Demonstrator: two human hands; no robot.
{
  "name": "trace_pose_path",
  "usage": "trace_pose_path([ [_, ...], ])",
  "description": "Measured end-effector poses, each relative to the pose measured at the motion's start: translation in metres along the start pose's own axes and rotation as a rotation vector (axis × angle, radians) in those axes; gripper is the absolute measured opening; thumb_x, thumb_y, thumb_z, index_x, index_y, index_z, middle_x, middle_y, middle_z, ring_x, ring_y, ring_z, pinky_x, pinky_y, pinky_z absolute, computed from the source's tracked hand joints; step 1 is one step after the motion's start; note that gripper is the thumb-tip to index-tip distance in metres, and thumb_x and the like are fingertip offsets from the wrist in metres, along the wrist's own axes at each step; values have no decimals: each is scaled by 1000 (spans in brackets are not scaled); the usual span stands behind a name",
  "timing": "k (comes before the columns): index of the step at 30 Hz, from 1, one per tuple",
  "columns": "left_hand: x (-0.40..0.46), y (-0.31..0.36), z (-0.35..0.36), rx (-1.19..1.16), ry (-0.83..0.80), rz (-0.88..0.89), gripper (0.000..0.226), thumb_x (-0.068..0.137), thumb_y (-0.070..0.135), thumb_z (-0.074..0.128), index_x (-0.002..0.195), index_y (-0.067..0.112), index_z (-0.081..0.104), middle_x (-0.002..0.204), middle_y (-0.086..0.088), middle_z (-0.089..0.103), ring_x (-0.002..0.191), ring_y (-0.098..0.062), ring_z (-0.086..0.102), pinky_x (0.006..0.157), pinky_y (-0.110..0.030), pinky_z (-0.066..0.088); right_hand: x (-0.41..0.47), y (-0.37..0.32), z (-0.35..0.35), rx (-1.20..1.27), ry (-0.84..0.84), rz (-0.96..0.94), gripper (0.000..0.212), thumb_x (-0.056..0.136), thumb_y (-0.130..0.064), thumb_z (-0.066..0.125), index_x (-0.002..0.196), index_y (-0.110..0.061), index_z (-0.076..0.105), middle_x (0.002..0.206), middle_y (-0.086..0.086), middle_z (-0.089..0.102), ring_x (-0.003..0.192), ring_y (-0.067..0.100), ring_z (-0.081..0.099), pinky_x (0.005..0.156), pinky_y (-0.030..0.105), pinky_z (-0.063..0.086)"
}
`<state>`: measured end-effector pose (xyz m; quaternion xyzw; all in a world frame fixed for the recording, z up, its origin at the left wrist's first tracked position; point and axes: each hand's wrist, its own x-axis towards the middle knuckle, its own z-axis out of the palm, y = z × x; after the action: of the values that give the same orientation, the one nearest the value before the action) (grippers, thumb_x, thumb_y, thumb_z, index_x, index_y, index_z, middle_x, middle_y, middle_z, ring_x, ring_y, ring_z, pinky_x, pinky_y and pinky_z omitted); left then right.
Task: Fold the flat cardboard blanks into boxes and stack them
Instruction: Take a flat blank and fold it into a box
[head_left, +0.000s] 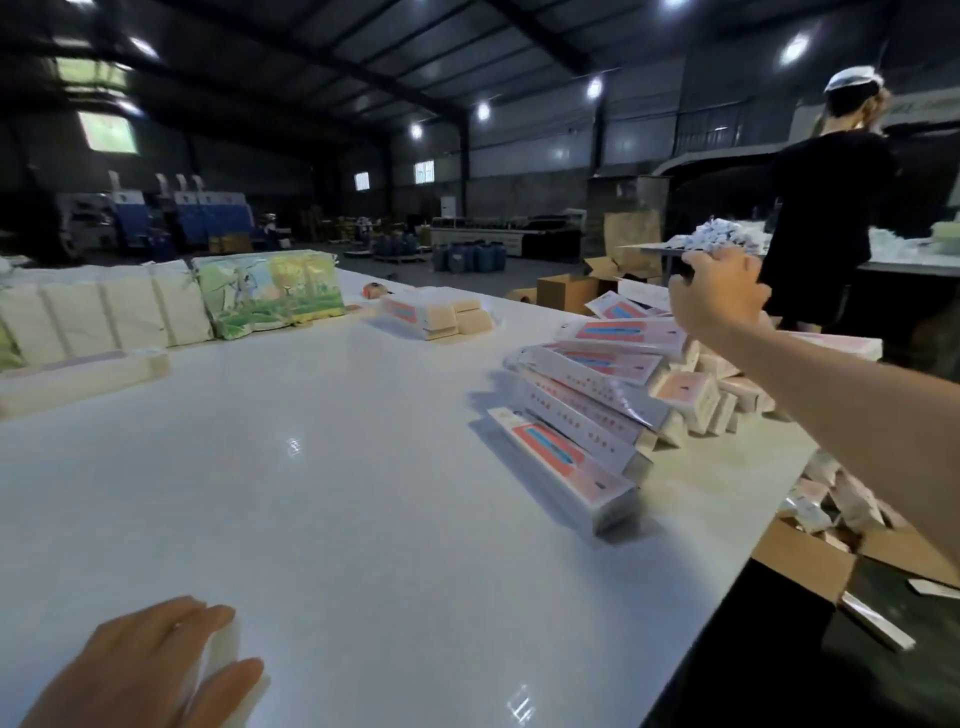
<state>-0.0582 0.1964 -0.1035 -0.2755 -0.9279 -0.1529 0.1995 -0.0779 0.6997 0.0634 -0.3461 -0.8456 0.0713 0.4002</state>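
Now, left hand (150, 670): lower left of the frame, fingers straight, resting flat on the desk (363, 467), holding nothing.
Right hand (719, 293): upper right, arm stretched out above the box pile, fingers loosely curled; whether it grips anything cannot be told.
Folded boxes (587, 415): pink-and-white, heaped leaning at the desk's right edge.
Blanks (431, 312): small stack, upper centre.
Wrapped packs (156, 306): row, upper left.
Carton (810, 551): open, lower right, below the desk edge.

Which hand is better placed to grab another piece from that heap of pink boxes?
Right. The right hand is stretched out above the heap of pink boxes, while the left hand rests flat on the white table, far away.
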Motion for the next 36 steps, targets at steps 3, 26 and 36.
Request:
trace_pose_path([
  [3,2,5,-22,94,0,-70,64,85,68,29,84,19,71,81,-6,69,70,-35,67,55,-44,54,-25,-69,-19,256,39,-321,35,94,-19,46,126,-14,58,136,12,46,126,33,35,101,45,30],
  [26,-16,-1,-39,-208,-147,-433,46,90,50,50,129,25,50,133,3,47,125,-17,39,102,-33,32,-302,-167,72,626,-679,-1058,25,81,-3,68,91,-25,73,101,-29,55,91,14,56,78,19,39],
  [36,-56,-139,-140,429,-331,-1112,80,66,72,61,121,16,48,118,-11,42,114,-28,39,83,-40,36,-308,-168,65,658,-720,-1019,45,79,-1,69,85,-46,62,102,-31,56,93,12,58,81,18,40],
])
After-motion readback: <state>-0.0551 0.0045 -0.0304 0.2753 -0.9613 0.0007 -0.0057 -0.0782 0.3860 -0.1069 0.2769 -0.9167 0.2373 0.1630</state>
